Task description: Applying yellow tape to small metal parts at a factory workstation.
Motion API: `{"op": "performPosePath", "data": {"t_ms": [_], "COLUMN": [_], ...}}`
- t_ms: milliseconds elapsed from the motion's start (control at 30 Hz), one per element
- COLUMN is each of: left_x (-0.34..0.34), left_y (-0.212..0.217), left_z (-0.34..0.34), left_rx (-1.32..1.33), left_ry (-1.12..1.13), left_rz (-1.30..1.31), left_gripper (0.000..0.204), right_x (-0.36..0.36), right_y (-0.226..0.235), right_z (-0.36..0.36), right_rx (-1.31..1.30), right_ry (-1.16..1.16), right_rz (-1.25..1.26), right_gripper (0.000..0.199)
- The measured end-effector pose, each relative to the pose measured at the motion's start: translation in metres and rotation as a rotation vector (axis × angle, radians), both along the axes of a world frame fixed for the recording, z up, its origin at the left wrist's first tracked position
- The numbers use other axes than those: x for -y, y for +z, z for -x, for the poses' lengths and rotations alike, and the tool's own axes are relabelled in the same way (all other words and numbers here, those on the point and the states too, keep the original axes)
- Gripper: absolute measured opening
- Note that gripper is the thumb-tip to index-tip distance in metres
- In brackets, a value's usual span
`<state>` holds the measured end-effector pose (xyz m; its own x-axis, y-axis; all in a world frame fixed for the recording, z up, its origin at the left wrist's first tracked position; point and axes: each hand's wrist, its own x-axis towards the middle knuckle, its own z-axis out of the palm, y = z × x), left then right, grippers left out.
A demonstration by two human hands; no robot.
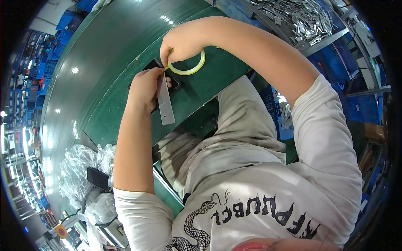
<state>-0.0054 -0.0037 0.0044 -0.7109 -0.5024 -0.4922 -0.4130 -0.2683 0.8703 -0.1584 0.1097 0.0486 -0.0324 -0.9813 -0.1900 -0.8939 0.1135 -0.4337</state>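
Between both hands' fingers, left hand [144, 85] clamps a grey strip [165, 102], right hand [180, 46] pinches yellow tape [189, 69] above the green table [113, 62].

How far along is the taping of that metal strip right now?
Early on. The left hand holds the grey metal strip over the green table; the right hand holds the yellow tape roll, pulling its end to the strip's top. No tape shows along the strip; more metal parts wait in the tray.
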Motion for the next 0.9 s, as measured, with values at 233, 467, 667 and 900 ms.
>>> {"op": "performPosePath", "data": {"t_ms": [233, 467, 667, 900], "left_x": [-0.001, -0.003, 0.002, -0.001], "left_y": [-0.003, -0.002, -0.008, 0.001], "left_z": [-0.002, -0.001, -0.001, -0.005], "left_rx": [0.010, 0.029, 0.029, 0.042], "left_ry": [-0.011, -0.002, -0.001, 0.076], "left_rz": [-0.023, -0.015, 0.001, 0.048], "left_gripper": [0.018, 0.018, 0.019, 0.019], "right_x": [-0.004, -0.011, -0.020, -0.016], "right_y": [-0.007, -0.017, -0.022, -0.040], "right_z": [-0.001, -0.001, -0.007, -0.005], "right_rx": [0.006, 0.049, 0.063, -0.073], "right_ry": [0.003, -0.030, -0.053, -0.026], "right_rz": [-0.024, 0.046, 0.147, 0.303], "right_gripper": [0.031, 0.030, 0.030, 0.029]}}
